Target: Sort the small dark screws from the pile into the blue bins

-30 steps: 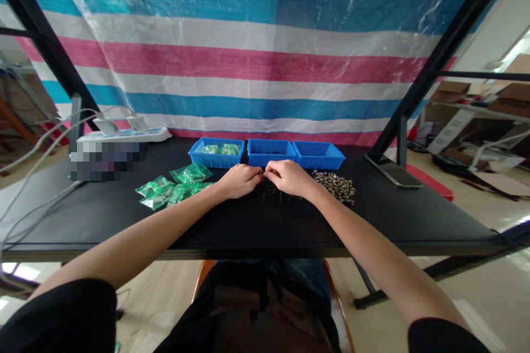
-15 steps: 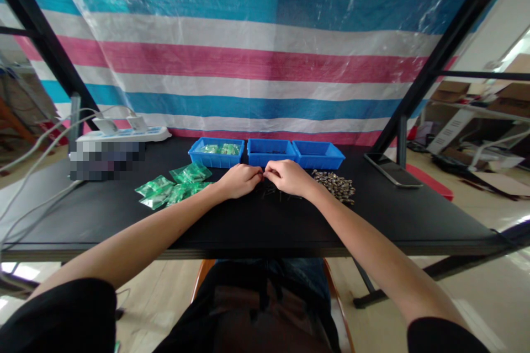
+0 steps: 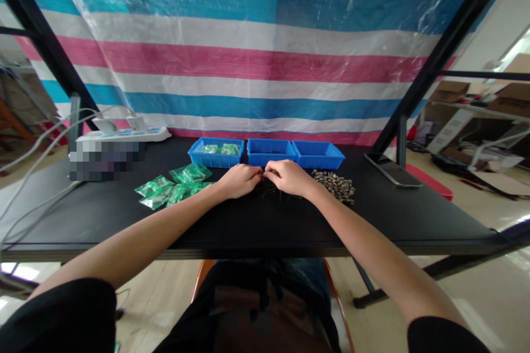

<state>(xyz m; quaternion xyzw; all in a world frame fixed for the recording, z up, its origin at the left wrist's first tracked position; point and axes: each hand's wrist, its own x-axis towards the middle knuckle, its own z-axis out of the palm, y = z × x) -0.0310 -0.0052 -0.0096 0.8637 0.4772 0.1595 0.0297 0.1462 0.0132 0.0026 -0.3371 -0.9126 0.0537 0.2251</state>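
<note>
My left hand (image 3: pixel 239 180) and my right hand (image 3: pixel 289 176) rest close together on the black table (image 3: pixel 124 220), fingers curled into pinches that meet at their tips. What they pinch is too small to name. Under and between them lies a scatter of small dark screws (image 3: pixel 269 192). A heap of small silvery metal parts (image 3: pixel 335 185) sits just right of my right wrist. Several green plastic bags (image 3: pixel 174 187) lie left of my left hand.
Three blue bins (image 3: pixel 265 153) stand in a row behind my hands; the left one holds green bags. A white power strip (image 3: pixel 124 134) with plugs and cables is at the back left. A dark phone (image 3: pixel 391 170) lies at the right. Black frame posts flank the table.
</note>
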